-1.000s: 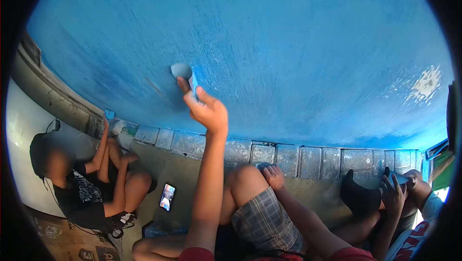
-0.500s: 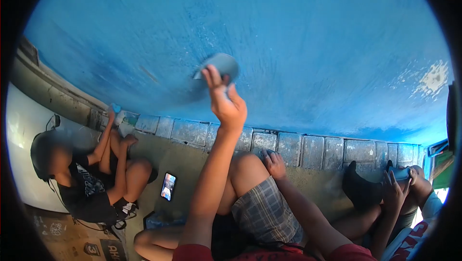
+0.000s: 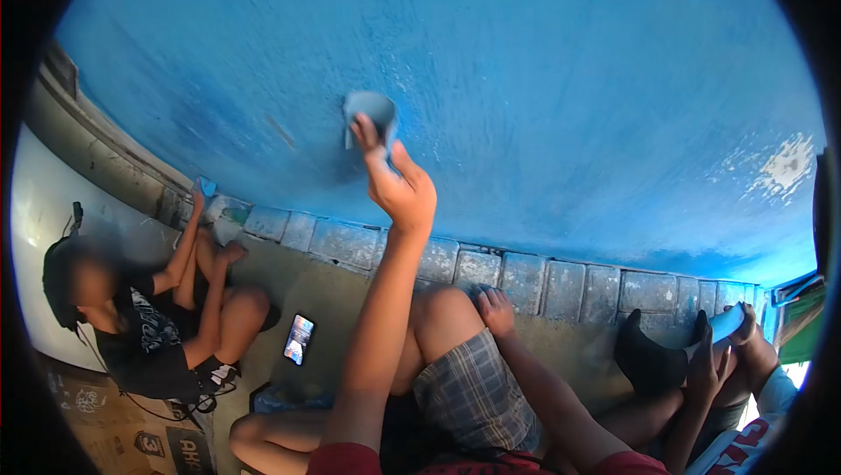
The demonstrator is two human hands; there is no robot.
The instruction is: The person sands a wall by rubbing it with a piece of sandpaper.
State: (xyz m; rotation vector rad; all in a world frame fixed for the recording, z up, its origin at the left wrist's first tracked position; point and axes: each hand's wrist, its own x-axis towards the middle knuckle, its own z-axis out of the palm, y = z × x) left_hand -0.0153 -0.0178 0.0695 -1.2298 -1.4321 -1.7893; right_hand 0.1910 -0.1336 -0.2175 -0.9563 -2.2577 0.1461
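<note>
My left hand (image 3: 399, 186) is raised against the blue wall (image 3: 543, 107), its fingers closed on a curled grey-blue sheet (image 3: 375, 109). The sheet lies against the wall's surface. Beside my bent knee, my right hand (image 3: 497, 310) rests low near the grey bricks (image 3: 523, 280), with fingers stretched out and slightly apart. What lies under its fingertips is hard to make out.
A phone (image 3: 299, 339) with a lit screen lies on the floor (image 3: 333, 300). At the left a seated person (image 3: 158, 343) holds a blue piece (image 3: 207, 187) by the wall. Another person's hands (image 3: 708, 370) hold a light blue piece (image 3: 725, 323) at right. Printed cardboard (image 3: 131, 444) is at lower left.
My left hand and its sheet swept right across the wall, then partly back left. My right hand stays beside the knee. The person at right has turned the piece they hold.
</note>
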